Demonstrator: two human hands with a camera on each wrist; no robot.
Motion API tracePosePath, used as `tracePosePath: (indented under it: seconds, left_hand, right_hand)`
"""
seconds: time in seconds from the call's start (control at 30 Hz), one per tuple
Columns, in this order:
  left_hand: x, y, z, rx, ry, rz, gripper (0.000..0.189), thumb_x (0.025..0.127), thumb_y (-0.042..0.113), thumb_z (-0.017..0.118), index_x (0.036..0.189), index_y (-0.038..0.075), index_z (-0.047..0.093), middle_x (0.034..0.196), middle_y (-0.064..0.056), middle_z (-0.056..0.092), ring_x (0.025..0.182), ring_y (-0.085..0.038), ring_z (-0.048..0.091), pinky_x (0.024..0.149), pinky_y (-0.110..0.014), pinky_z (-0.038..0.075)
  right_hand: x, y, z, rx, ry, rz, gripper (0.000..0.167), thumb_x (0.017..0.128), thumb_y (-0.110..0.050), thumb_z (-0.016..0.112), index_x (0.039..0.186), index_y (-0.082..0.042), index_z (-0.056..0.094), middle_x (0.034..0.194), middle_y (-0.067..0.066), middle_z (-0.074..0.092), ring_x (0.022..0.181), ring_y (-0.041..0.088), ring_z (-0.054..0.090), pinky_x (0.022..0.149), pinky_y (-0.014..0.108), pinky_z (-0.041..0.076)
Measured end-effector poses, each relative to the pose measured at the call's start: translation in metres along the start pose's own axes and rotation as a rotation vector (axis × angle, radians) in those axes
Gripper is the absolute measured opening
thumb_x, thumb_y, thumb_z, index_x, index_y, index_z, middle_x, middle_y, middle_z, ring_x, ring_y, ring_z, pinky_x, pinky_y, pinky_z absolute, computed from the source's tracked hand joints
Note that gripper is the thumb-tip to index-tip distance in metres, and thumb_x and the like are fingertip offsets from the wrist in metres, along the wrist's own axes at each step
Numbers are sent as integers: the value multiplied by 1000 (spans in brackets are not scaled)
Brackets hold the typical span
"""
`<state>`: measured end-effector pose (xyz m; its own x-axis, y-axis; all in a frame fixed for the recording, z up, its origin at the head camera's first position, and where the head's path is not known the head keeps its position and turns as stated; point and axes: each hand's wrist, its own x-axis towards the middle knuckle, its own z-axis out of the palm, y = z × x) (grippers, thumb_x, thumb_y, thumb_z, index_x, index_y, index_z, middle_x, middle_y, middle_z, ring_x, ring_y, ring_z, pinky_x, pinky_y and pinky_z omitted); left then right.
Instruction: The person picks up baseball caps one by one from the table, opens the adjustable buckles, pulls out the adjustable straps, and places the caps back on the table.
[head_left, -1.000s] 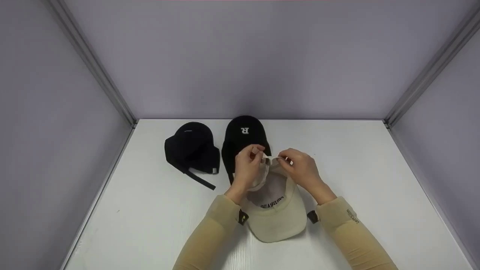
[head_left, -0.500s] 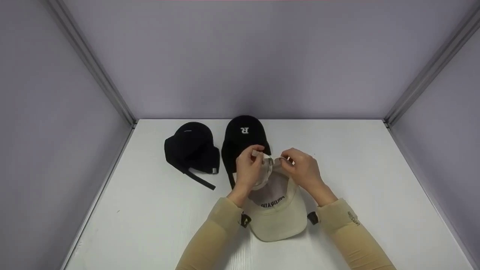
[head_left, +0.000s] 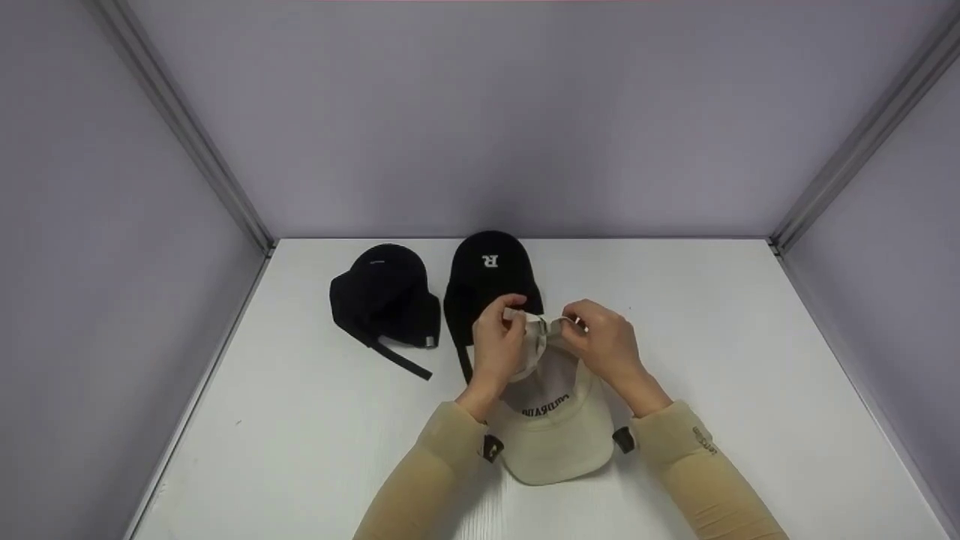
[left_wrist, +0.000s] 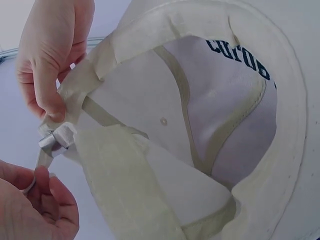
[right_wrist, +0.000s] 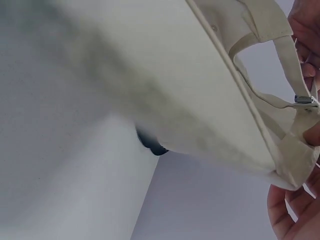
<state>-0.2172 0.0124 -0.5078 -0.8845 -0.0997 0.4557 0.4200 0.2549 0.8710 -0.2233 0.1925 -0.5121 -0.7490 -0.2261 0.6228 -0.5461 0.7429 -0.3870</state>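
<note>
A cream baseball cap is held between my two hands, its inside showing and its brim towards me. My left hand pinches the thin end of the back strap, seen low in the left wrist view. With thumb and fingers, my right hand grips the cap's rear edge on the other side of a metal buckle. The strap runs through this buckle, and some loose strap end sticks out by my left fingers. Dark lettering shows inside the cap front.
Behind my left hand lies a black cap with a white R, partly covered by the hand. Left of it, another black cap has its strap lying loose on the white table. Grey panels stand at the back and sides.
My left hand has shifted slightly right and towards me, and the buckle area has moved a little right. My right hand has moved only slightly. Both black caps stay put.
</note>
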Motion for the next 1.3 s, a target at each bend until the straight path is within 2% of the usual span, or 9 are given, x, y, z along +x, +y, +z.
tracePosePath:
  seconds: [0.17, 0.33, 0.5, 0.57, 0.77, 0.87, 1.03, 1.2, 1.3]
  left_hand:
    - [-3, 1, -1, -8, 27, -14, 19, 90, -4, 58, 104, 2, 69, 101, -8, 68, 66, -10, 54, 59, -24, 47]
    - [-4, 2, -2, 2, 29, -10, 19, 91, -4, 58, 105, 2, 69, 102, -8, 68, 68, -10, 54, 60, -24, 47]
    - [1, 4, -11, 41, 62, -7, 21, 92, -4, 55, 108, 1, 69, 101, -9, 66, 73, -13, 56, 65, -27, 49]
    - [5, 5, -15, 48, 64, -27, 21, 94, -2, 55, 110, 3, 68, 101, -9, 65, 74, -14, 57, 66, -28, 49]
    - [11, 3, -24, 15, 2, -111, 21, 96, 4, 56, 115, 7, 66, 91, -9, 67, 67, -15, 61, 57, -26, 48]
    - [11, 1, -25, -18, -16, -129, 21, 96, 4, 57, 116, 6, 64, 84, -7, 66, 69, -21, 65, 56, -25, 48]
    - [10, -2, -26, -56, -49, -141, 23, 97, 6, 59, 119, 5, 60, 85, -5, 65, 74, -24, 65, 61, -25, 49]
    - [6, -5, -26, -68, -120, -151, 37, 99, 15, 60, 133, 3, 51, 94, -3, 64, 79, -17, 63, 69, -29, 51]
    - [2, -9, -25, -36, -185, -134, 47, 99, 20, 61, 139, 3, 45, 96, -3, 62, 81, -16, 61, 70, -30, 52]
  right_hand:
    - [0, -2, 2, -12, 10, 4, 6, 82, -3, 70, 86, -7, 69, 81, 3, 68, 67, 16, 64, 56, 35, 52]
    - [2, -3, 2, -5, 0, 12, 5, 82, -5, 69, 87, -7, 69, 81, 4, 69, 68, 17, 65, 57, 35, 53]
    - [5, 2, -2, -9, -21, 83, 6, 83, -3, 69, 88, -6, 68, 83, 6, 68, 70, 18, 64, 59, 37, 53]
    - [6, 4, -4, 0, -40, 113, 6, 83, -4, 68, 89, -6, 68, 83, 6, 68, 70, 19, 64, 60, 38, 52]
    - [8, 6, -8, 114, -167, 174, 7, 87, -4, 64, 91, -6, 69, 87, 6, 68, 78, 22, 65, 67, 40, 54]
    - [8, 8, -8, 212, -208, 217, 6, 87, -2, 63, 90, -5, 68, 88, 7, 68, 81, 22, 65, 71, 41, 54]
    - [8, 8, -9, 326, -238, 283, 5, 91, -4, 62, 90, -6, 66, 88, 4, 67, 83, 20, 63, 75, 41, 53]
    - [9, 9, -10, 347, -250, 318, 4, 94, -8, 63, 92, -7, 66, 88, 3, 65, 84, 22, 63, 75, 41, 51]
    - [10, 9, -10, 351, -245, 322, 4, 94, -9, 63, 91, -7, 65, 88, 3, 66, 84, 24, 64, 75, 42, 51]
